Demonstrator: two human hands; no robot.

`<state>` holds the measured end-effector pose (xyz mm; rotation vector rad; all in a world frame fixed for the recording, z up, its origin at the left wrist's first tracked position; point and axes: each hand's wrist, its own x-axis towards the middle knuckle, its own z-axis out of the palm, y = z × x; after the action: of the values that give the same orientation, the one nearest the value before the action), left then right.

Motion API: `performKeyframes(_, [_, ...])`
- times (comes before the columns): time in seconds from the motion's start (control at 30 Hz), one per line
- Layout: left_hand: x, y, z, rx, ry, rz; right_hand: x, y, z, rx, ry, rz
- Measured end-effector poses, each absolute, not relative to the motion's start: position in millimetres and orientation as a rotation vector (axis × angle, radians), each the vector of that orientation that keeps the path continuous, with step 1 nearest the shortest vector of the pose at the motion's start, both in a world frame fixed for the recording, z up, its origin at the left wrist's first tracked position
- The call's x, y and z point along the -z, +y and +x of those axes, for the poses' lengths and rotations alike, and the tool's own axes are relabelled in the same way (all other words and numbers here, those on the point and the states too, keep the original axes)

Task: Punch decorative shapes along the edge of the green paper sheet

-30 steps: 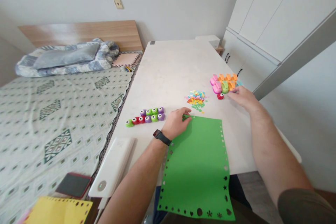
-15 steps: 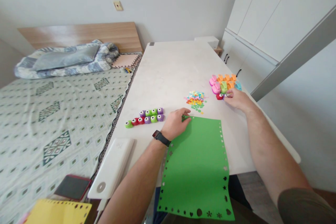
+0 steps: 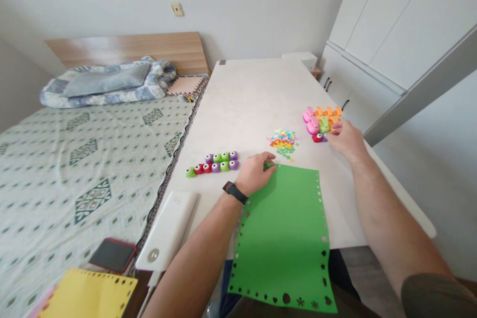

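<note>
Green sheet [image 3: 283, 228] — shaped edge holes

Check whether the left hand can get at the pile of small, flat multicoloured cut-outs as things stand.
Probably yes: the left hand is close by, at the far-left corner of the rectangular green sheet with punched edges; only white tabletop separates it from the pile.

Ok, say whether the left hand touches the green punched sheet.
Touching: the head view shows the left hand holding the green punched sheet by its far left corner.
</note>
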<state>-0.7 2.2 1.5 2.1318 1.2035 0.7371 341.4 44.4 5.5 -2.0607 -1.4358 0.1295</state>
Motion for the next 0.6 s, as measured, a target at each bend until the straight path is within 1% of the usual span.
performKeyframes(0.1, [-1, 1, -1, -0.741, 1.182, 2.134, -13, 41, 321, -0.015, -1.347, -1.906])
performKeyframes(0.2, [1, 1, -2, -0.759, 1.163, 2.146, -20, 37, 286, -0.052, -1.417, -1.698])
performKeyframes(0.43, [7, 3, 0, -0.716, 1.162, 2.175, -57, 34, 162, -0.365, -2.074, -1.314])
performKeyframes(0.5, [7, 1, 1, -0.701, 1.234, 2.196, -68, 40, 121, -0.362, -2.275, -1.217])
performKeyframes(0.6, [3, -2, 1, -0.772, 1.308, 2.226, -75, 55, 61, -0.331, -2.507, -1.121])
